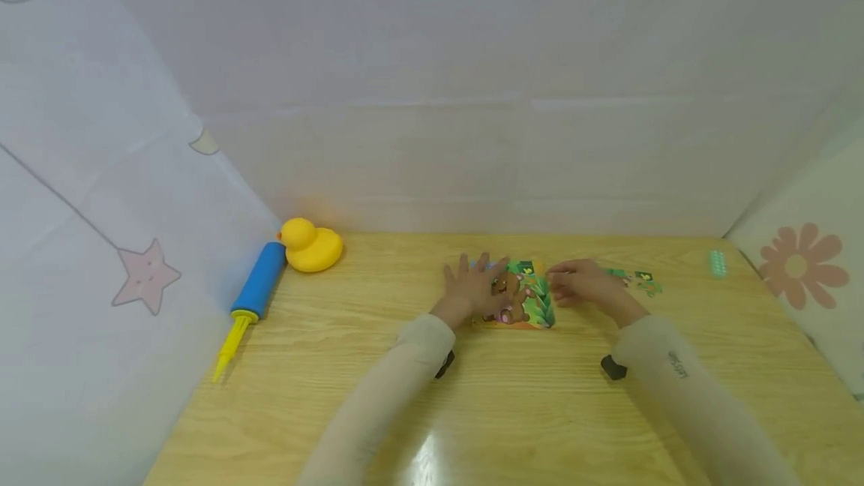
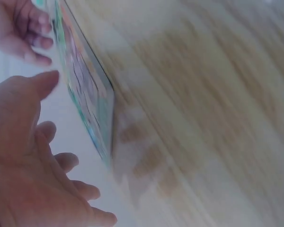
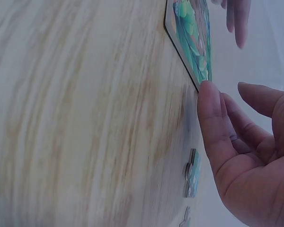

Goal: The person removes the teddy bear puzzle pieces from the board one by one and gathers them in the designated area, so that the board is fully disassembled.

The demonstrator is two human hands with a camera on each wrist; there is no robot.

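Observation:
A flat jigsaw puzzle (image 1: 542,309) with brown bears and green leaves lies on the wooden table. My left hand (image 1: 468,292) spreads its fingers over the puzzle's left part, hiding some of the picture; in the left wrist view the thumb and fingers are apart. At the puzzle's right edge is my right hand (image 1: 586,283). In the right wrist view its forefinger (image 3: 209,106) reaches the puzzle's corner, the thumb stands away, and nothing shows between them. Loose puzzle pieces (image 1: 649,285) lie just right of that hand.
A yellow rubber duck (image 1: 313,247) sits at the back left, beside a blue and yellow hand pump (image 1: 259,283). Toward the back right corner lies a small mint-green item (image 1: 718,264). White cloth walls (image 1: 432,156) border the table (image 1: 526,411) at the back and sides.

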